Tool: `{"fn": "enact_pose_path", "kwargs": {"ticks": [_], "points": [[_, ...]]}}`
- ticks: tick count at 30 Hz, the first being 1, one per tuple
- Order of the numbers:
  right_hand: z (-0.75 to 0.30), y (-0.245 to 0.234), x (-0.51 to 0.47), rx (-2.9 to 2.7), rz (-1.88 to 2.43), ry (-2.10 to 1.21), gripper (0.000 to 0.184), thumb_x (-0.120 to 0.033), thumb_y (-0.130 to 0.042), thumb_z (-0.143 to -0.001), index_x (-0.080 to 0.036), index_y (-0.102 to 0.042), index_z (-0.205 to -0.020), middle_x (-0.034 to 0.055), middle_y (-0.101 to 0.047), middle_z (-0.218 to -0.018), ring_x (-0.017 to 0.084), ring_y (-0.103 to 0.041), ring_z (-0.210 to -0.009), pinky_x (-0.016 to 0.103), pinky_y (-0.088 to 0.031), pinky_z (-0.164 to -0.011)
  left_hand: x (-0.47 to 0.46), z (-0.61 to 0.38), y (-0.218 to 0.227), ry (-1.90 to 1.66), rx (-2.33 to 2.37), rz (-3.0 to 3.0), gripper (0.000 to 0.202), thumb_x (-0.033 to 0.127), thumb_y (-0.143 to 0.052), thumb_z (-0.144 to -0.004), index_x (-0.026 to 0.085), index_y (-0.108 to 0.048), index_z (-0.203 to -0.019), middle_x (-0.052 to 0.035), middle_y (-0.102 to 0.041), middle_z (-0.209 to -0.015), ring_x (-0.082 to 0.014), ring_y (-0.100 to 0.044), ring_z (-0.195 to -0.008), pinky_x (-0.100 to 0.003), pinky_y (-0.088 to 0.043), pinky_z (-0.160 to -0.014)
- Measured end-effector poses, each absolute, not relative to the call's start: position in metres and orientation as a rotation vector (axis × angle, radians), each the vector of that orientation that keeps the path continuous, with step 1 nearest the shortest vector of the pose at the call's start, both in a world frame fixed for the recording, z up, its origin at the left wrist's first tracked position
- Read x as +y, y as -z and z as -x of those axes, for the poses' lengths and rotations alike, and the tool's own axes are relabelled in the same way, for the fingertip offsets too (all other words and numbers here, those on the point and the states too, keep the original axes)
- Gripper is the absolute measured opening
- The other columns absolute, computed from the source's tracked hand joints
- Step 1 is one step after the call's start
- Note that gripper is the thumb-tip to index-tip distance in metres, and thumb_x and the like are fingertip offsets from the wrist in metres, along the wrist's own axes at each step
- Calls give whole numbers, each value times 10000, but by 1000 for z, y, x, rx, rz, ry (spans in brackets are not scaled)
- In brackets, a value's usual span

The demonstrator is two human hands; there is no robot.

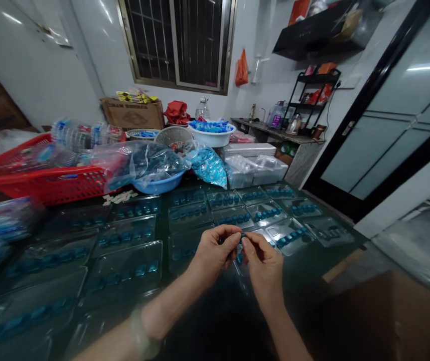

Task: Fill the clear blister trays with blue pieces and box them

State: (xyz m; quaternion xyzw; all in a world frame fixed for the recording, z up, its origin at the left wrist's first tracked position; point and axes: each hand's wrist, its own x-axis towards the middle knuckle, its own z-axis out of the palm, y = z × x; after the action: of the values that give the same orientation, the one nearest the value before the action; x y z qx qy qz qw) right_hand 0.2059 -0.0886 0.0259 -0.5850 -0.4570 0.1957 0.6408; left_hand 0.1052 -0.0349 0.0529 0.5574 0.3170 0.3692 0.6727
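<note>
Close together over the dark green table (215, 306), my two hands meet at the fingertips. My left hand (217, 248), with a pale bangle (142, 333) on its wrist, pinches a small dark blue piece (242, 235) between thumb and forefinger. From the other side my right hand (263, 255) pinches the same piece. Its exact kind is too small and too covered by fingers to make out. Around and under my hands lie clear plastic trays (130, 268), each with a row of small blue pieces (141, 271) in it.
A red basket (60, 185) of packaged goods stands at the back left. Beside it are a blue basin (158, 185) under clear plastic, a bag of blue pieces (209, 165), a white bowl (211, 136) and stacked clear trays (256, 168). Small beige pieces (120, 197) lie near the basket.
</note>
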Motion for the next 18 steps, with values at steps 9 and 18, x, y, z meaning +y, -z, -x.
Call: {"fn": "enact_pose_path", "kwargs": {"ticks": [9, 18], "points": [[-203, -22, -89, -1086, 1331, -241, 119, -215, -499, -766, -174, -589, -831, 46, -565, -860, 149, -534, -779, 242, -446, -589, -43, -114, -53, -1012, 800, -1388, 138, 278, -547, -726, 144, -526, -702, 41, -474, -549, -55, -411, -446, -162, -323, -411], [-216, -22, -92, -1024, 1342, -628, 111, -258, -513, -751, -154, -551, -751, -9, -520, -666, 94, -463, -579, 208, -363, -496, -41, -115, -47, -983, 792, -1393, 165, 308, -581, -696, 150, -564, -740, 26, -491, -578, -59, -407, -465, -161, -304, -416]]}}
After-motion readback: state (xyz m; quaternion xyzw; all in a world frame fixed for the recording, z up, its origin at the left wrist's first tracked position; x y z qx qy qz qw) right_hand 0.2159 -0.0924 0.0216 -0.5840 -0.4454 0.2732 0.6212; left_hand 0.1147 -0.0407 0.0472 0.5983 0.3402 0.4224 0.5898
